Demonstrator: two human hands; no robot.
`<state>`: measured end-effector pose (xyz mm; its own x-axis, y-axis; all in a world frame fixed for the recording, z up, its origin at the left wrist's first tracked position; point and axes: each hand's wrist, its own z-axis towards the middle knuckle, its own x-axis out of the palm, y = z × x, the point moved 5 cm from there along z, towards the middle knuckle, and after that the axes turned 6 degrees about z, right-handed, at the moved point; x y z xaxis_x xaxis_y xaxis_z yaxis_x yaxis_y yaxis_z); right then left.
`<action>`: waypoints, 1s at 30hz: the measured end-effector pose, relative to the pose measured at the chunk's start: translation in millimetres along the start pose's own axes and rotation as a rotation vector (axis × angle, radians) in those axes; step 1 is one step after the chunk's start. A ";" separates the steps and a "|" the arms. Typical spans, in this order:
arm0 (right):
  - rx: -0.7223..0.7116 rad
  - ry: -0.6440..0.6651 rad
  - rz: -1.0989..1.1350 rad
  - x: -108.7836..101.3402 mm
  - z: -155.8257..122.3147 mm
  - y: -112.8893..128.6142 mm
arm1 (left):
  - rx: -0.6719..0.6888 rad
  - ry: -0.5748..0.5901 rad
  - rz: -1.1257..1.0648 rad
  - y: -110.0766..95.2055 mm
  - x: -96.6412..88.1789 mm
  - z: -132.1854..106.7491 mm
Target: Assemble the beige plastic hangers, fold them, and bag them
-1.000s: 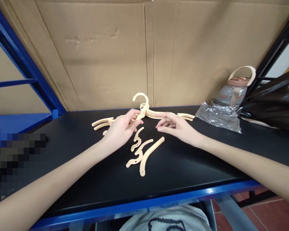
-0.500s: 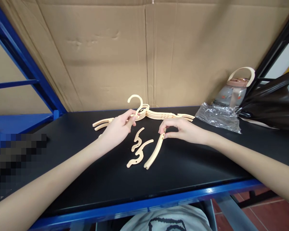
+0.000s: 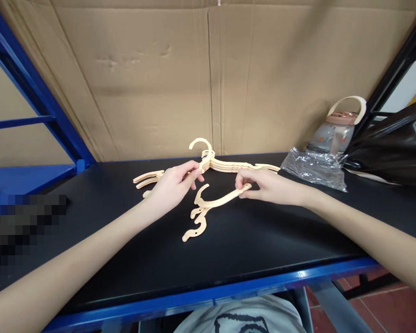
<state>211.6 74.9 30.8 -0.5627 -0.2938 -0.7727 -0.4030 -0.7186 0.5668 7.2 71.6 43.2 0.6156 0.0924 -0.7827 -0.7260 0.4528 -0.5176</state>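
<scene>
Cream-coloured, the curved bar pinched by the right hand has swung leftward since half a second ago, overlapping small loose pieces on my feed. Above the black table, the left hand pinches a hook. I can't discern the bottle's contents.

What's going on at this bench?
A person is handling pale hanger parts. The left hand holds a hook near its base, hiding part of what it grips. The right hand pinches one end of a curved bar, which is apart from the hook. Two smaller curved pieces lie on the black tabletop, partly covered in view by the bar. Stacked hangers sit behind, with a bottle and clear plastic bag off right.
</scene>
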 end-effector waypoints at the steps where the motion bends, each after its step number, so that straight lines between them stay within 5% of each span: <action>1: 0.014 0.048 -0.049 2.1 -1.2 -1.5 | -0.001 -0.002 -0.001 -0.4 -0.2 0.0; 6: 0.023 0.213 -0.112 9.6 -7.4 0.2 | -0.026 0.018 -0.073 -4.1 0.8 -1.7; 13: -0.126 -0.018 -0.186 21.4 -1.4 19.5 | -0.016 0.060 -0.153 -7.2 4.7 -4.4; 18: -0.311 0.025 -0.272 48.3 2.5 35.1 | 0.003 0.090 -0.186 -5.7 8.5 -3.8; 30: -0.151 -0.154 -0.169 26.8 -4.2 24.4 | 0.024 0.177 -0.306 -10.7 13.5 -6.7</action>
<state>189.7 46.9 22.7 -0.6048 -0.0708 -0.7932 -0.3948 -0.8384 0.3758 21.1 62.0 35.8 0.7393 -0.2056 -0.6412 -0.5072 0.4564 -0.7311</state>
